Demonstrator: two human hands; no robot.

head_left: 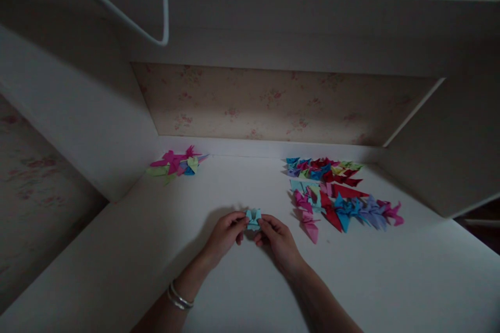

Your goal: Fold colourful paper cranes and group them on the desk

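While the person's forearms reach in over the white desk, both hands meet around one small piece of folded paper, pale turquoise, held near the middle of the desktop. The left hand pinches its left edge between thumb and fingers; the right hand nips the opposite edge the same way, so the piece sits squarely between the two sets of fingertips. From where I stand I cannot tell whether it touches the desktop. Silvery bangles circle the left wrist.

Off to the right, just beyond the right hand, folded paper shapes lie in a loose crowd: a pink one nearest, then a bright blue one, a lilac one and a magenta one farther right. Behind them runs a mixed row of more. A smaller heap rests at the back left, near a flower-patterned panel.
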